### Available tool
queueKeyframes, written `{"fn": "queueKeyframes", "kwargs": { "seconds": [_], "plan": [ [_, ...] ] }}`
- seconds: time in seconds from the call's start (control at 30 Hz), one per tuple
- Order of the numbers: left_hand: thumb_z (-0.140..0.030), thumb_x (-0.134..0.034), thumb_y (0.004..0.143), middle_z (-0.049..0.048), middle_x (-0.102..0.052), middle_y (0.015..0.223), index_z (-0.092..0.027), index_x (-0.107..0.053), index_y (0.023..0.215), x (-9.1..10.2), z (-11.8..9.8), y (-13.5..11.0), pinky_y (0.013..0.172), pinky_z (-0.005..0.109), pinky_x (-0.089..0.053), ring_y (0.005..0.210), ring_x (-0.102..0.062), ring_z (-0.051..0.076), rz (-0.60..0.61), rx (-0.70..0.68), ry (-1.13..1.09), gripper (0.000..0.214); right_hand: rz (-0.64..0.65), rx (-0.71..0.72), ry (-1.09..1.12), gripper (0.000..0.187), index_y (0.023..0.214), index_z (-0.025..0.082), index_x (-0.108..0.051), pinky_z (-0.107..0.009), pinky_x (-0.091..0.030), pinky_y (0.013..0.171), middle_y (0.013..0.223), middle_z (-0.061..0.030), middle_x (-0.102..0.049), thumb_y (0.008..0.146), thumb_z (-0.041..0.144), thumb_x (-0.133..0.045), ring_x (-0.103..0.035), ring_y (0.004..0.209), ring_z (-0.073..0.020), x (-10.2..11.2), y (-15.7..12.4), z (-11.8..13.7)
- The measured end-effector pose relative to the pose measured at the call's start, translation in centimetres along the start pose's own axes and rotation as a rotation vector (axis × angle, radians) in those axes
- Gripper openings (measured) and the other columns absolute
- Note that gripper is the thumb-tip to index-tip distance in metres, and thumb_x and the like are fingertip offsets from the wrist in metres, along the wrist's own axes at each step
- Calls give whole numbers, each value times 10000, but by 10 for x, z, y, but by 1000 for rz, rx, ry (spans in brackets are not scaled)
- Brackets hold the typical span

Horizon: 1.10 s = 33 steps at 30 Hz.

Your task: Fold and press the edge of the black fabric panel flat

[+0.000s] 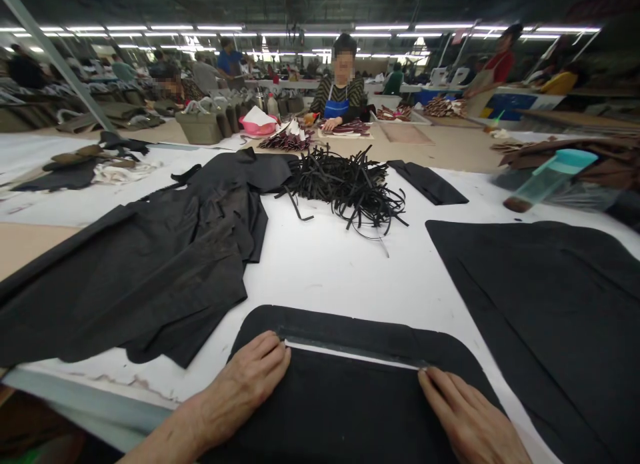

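Both hands lie flat and open, the left hand (247, 384) and right hand (467, 417) at opposite ends of a pale strip (350, 353), apparently pinning it straight along the black fabric panel (340, 411) on the desk (330, 271).

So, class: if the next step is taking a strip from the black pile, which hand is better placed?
Probably left: the left hand lies nearer the strip pile than the right hand.

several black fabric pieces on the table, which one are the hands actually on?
The rounded-corner black panel at the near edge, with a slit across it. The left hand and right hand press flat at the slit's ends. The crumpled pile and flat sheet lie untouched.
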<state>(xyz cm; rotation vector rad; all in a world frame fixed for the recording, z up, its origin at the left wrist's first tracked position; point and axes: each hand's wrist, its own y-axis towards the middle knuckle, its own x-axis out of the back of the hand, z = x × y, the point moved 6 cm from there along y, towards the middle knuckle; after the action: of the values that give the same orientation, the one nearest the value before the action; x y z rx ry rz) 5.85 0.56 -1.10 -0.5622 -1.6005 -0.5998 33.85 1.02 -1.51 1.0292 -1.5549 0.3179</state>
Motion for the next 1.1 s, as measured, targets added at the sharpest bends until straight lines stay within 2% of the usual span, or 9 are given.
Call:
{"fn": "queueKeyframes", "kwargs": {
  "seconds": [0.1, 0.23, 0.33, 0.43, 0.53, 0.63, 0.7, 0.9, 1.1],
  "plan": [
    [-49, -478, 839, 53, -574, 984, -144, -554, 1039, 3, 8, -1, 844, 319, -492, 925, -505, 183, -37, 105, -136, 233, -7, -7, 7, 484, 1120, 87, -503, -308, -537, 668, 999, -149, -586, 692, -61, -331, -578, 852, -246, 0, 0, 1],
    [38, -357, 807, 79, -536, 1083, -156, -586, 885, 8, 18, -9, 860, 337, -483, 1029, -480, 208, -267, 232, -156, 309, -5, -60, 34, 479, 1111, 87, -497, -328, -537, 666, 994, -149, -570, 686, -67, -337, -567, 840, -251, -4, -1, -2],
    [22, -332, 823, 73, -536, 1031, -164, -573, 910, 8, 15, -7, 827, 334, -489, 975, -495, 195, -346, 324, -228, 316, 31, -99, 90, 469, 1109, 90, -497, -364, -533, 671, 989, -149, -548, 686, -53, -350, -552, 827, -261, -7, 0, -4],
    [17, -333, 824, 64, -546, 1034, -172, -553, 1001, 8, -9, 17, 851, 329, -481, 959, -498, 183, -299, 257, -322, 340, 84, -168, 175, 420, 1072, 93, -510, -389, -521, 660, 961, -145, -528, 704, -39, -356, -533, 815, -268, -5, 4, -6],
    [34, -367, 777, 67, -553, 1085, -159, -546, 1054, 3, -43, 51, 899, 338, -465, 988, -492, 196, -155, 122, -335, 383, 100, -244, 249, 340, 994, 106, -531, -397, -503, 644, 926, -133, -514, 739, -30, -352, -516, 791, -268, 0, 9, -6],
    [15, -413, 767, 81, -560, 1097, -125, -523, 1124, -11, -65, 76, 903, 347, -464, 984, -498, 211, -5, 76, -258, 399, 72, -275, 312, 311, 971, 118, -539, -394, -485, 664, 929, -120, -513, 771, -35, -355, -505, 792, -261, 5, 17, 1],
    [1, -429, 775, 93, -562, 1104, -106, -508, 1150, -24, -70, 84, 898, 349, -466, 985, -505, 216, 39, 85, -193, 397, 70, -272, 369, 312, 989, 125, -541, -384, -475, 703, 947, -108, -518, 784, -45, -380, -502, 805, -248, 3, 27, 10],
    [-6, -419, 803, 99, -571, 1112, -88, -505, 1150, -47, -70, 82, 908, 335, -454, 996, -516, 214, -73, 41, -52, 367, 202, -189, 451, 343, 1056, 121, -541, -365, -451, 784, 989, -77, -527, 758, -22, -629, -481, 860, -239, -20, 55, 36],
    [-30, -447, 812, 103, -575, 1093, -67, -469, 1188, -53, -72, 77, 925, 321, -430, 1011, -514, 216, -153, 11, 38, 379, 279, -153, 461, 309, 1045, 120, -548, -348, -454, 748, 958, -66, -526, 778, 6, -654, -479, 836, -228, -25, 48, 31]
  ]
}}
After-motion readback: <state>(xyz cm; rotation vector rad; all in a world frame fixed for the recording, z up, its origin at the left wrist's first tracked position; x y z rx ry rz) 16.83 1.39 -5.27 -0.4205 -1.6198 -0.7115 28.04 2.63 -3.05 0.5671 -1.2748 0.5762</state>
